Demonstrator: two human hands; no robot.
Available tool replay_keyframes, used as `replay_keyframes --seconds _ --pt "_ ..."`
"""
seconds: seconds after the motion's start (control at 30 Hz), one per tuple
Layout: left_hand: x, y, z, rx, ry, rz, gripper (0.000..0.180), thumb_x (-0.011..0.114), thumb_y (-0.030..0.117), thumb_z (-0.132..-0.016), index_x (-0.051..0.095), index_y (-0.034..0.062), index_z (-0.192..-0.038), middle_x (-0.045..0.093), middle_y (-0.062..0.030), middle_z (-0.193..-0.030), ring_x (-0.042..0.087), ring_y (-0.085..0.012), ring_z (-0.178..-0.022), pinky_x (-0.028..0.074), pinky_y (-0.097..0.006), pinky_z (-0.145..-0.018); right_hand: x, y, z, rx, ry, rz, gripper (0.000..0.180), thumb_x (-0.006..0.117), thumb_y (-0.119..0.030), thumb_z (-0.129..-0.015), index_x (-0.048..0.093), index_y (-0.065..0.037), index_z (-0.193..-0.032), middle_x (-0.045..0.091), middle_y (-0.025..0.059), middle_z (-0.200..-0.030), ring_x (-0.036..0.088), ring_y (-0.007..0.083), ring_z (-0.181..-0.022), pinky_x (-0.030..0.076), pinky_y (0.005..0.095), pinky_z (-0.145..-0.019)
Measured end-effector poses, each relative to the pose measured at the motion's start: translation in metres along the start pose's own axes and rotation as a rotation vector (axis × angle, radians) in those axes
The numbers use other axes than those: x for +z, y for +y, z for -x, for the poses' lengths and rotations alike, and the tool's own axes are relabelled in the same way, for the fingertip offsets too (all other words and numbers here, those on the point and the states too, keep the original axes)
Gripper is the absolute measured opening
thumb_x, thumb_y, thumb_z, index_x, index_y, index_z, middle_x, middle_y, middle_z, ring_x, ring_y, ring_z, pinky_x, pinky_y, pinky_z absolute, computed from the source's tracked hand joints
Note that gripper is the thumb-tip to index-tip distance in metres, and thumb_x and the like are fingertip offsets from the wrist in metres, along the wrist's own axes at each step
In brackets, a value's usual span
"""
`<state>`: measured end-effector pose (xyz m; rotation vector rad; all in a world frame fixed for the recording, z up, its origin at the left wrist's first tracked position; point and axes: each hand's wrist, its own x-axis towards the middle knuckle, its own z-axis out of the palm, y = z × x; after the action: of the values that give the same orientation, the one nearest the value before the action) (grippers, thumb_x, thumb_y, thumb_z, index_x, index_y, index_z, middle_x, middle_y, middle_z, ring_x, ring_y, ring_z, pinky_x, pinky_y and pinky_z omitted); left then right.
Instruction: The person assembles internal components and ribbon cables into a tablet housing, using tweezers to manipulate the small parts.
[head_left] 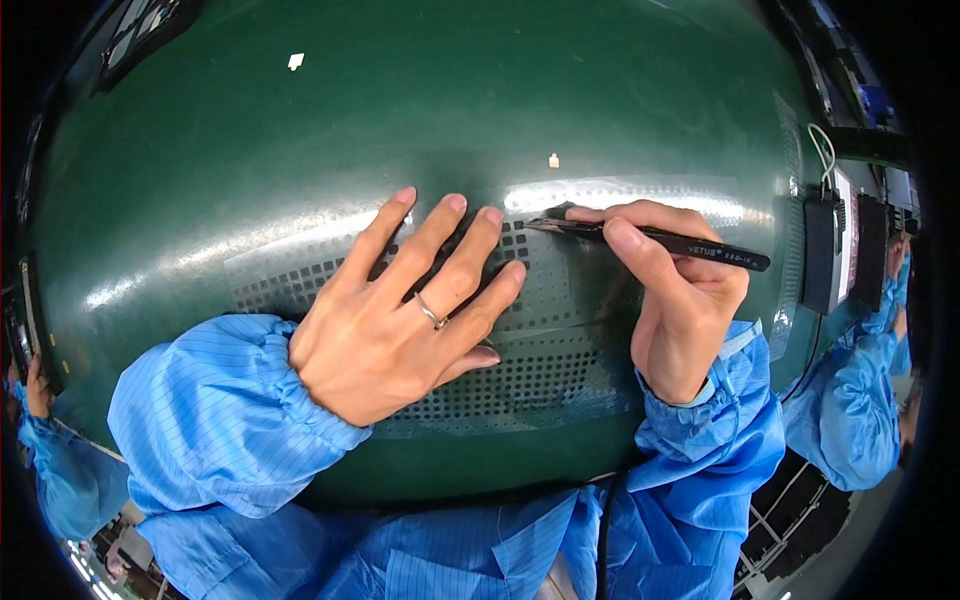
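Observation:
My left hand lies flat with its fingers spread over a clear sheet of small black square pads. A ring is on one of its fingers. Black tweezers are pinched in my right hand. Their tips point left and reach the edge of the black squares, just beside my left fingertips. Whether a pad sits between the tips is too small to tell. Nearer to me, partly under my left thumb, lies another clear sheet with rows of small dark dots.
The green mat covers the table. Two small pale pieces, a white one and a peach one, lie beyond my hands. A black box with a cable stands at the right edge. Co-workers' blue sleeves show at both sides.

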<state>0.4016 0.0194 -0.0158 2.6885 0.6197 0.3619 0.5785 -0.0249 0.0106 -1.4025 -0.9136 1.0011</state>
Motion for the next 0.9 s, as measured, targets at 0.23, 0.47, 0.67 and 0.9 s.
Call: replay_keyframes --seconds 0.23,0.47,0.67,0.9 --pt "0.000 -0.002 0.001 0.003 0.005 -0.005 0.063 0.067 0.028 -0.045 0.050 0.0120 -0.104 0.038 -0.0116 -0.117 0.036 -0.0301 -0.107 0.030 -0.045 -0.089 0.000 0.003 -0.005 0.007 -0.005 0.038 0.009 0.054 0.004 -0.069 0.055 0.008 -0.077 0.058 0.0139 -0.074 0.056 0.0168 -0.067 0.044 0.0234 -0.063" --pt "-0.009 -0.005 0.011 0.027 -0.034 -0.037 0.059 0.063 0.034 -0.055 0.046 0.0119 -0.107 0.036 -0.0133 -0.117 0.036 -0.0303 -0.107 0.028 -0.046 -0.090 0.015 -0.023 -0.023 0.036 -0.050 -0.215 0.009 0.051 -0.001 -0.070 0.054 0.006 -0.075 0.056 0.0147 -0.072 0.057 0.0253 -0.071 0.044 0.0323 -0.069" --pt "-0.059 -0.041 -0.002 -0.068 0.107 -0.078 0.059 0.060 0.036 -0.062 0.041 0.0110 -0.113 0.038 -0.0161 -0.116 0.038 -0.0296 -0.106 0.028 -0.042 -0.090 0.031 -0.038 -0.092 -0.209 -0.108 -0.141 0.015 0.053 -0.009 -0.070 0.055 0.005 -0.076 0.058 0.0165 -0.075 0.057 0.0254 -0.071 0.044 0.0311 -0.070" --pt "-0.066 -0.188 -0.018 -0.685 0.455 -0.174 0.058 0.061 0.033 -0.065 0.041 0.0073 -0.112 0.047 -0.0202 -0.104 0.046 -0.0319 -0.096 0.037 -0.036 -0.081 0.091 0.010 -0.185 -0.197 -0.101 -0.467 0.008 0.056 0.000 -0.064 0.054 0.004 -0.070 0.056 0.0113 -0.067 0.057 0.0210 -0.063 0.044 0.0288 -0.067"
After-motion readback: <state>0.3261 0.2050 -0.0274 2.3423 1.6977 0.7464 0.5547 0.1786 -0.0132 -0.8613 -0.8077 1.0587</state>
